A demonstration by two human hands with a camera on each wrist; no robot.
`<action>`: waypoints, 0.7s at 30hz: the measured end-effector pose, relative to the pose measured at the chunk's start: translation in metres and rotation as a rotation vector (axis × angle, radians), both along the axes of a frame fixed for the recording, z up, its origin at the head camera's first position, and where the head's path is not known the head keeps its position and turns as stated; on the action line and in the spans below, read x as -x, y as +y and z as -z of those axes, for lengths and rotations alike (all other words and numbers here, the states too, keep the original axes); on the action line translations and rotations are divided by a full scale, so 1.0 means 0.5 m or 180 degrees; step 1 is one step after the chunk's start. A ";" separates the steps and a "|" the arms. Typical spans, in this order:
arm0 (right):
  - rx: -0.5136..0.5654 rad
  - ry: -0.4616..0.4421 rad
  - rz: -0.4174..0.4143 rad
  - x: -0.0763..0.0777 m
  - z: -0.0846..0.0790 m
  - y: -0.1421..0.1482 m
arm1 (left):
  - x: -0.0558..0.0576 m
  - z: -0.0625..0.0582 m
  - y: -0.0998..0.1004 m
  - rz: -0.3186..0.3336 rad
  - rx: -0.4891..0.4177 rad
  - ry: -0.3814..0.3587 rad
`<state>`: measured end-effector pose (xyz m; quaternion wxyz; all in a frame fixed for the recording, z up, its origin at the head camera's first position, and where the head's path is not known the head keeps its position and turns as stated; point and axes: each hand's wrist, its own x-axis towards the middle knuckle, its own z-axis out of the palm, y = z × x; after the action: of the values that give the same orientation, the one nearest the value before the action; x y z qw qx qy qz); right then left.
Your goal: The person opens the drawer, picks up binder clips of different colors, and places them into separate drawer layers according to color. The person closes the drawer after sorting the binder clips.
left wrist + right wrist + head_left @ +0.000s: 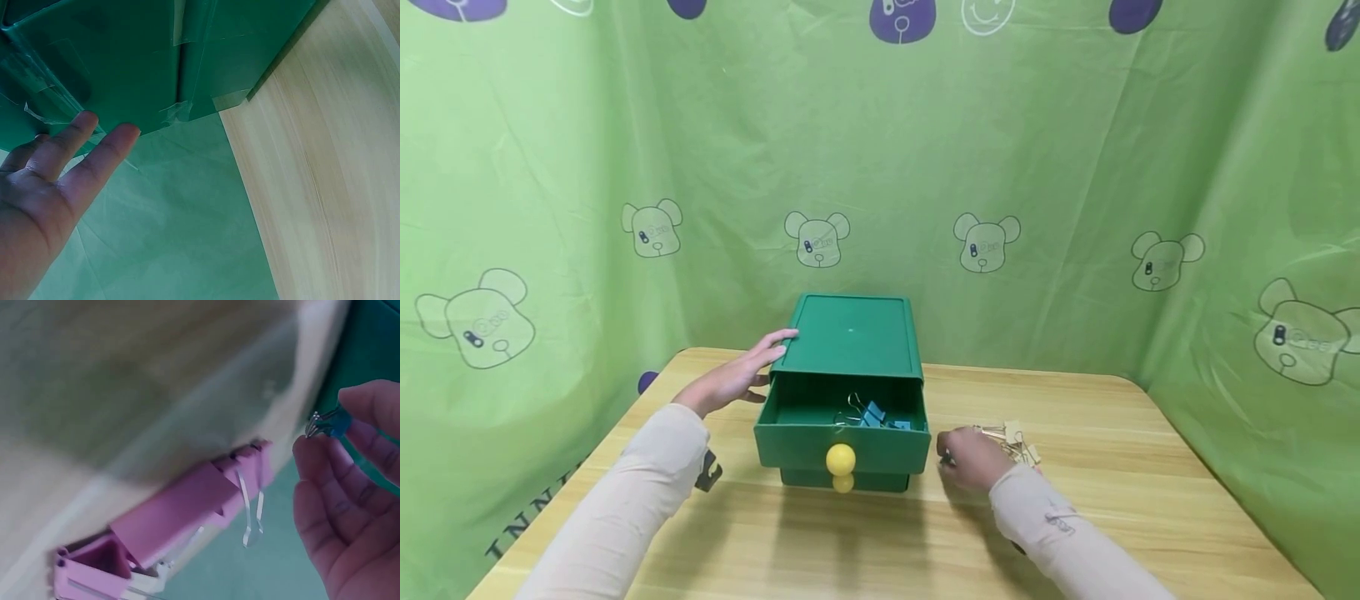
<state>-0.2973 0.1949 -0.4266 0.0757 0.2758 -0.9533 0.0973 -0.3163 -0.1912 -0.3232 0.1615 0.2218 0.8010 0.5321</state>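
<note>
A green drawer box [853, 333] stands on the table with its upper drawer [790, 446] pulled out. Inside that drawer lie blue binder clips [872, 415]. My left hand [730, 382] touches the left side of the box, fingers extended; in the left wrist view its fingertips [125, 132] meet the taped green wall. To the right of the drawer, low over the table, my right hand [976, 460] pinches a small blue-green binder clip [338, 422] between thumb and fingers. Pink binder clips [181, 503] lie close to this hand in the right wrist view.
Cream binder clips [1013, 432] lie on the wooden table [1112, 467], just beyond the right hand. A yellow knob [840, 460] sticks out from the drawer front, with the lower drawer [805, 478] beneath. Green curtain [880, 150] surrounds the table's back and sides.
</note>
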 end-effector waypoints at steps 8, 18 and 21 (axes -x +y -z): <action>0.0359 0.0041 -0.0073 0.000 -0.054 0.000 | -0.002 -0.002 -0.001 -0.0009 -0.0002 -0.0007; 0.0575 -0.0028 -0.0033 -0.011 -0.119 -0.003 | -0.002 -0.002 -0.002 -0.0003 -0.0029 -0.0011; 0.0560 0.0062 -0.0119 -0.014 -0.132 -0.004 | -0.002 -0.002 -0.002 -0.0002 -0.0036 -0.0019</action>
<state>-0.2906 0.1932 -0.3607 0.1070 0.2867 -0.9350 0.1794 -0.3153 -0.1920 -0.3220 0.1624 0.2209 0.7975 0.5374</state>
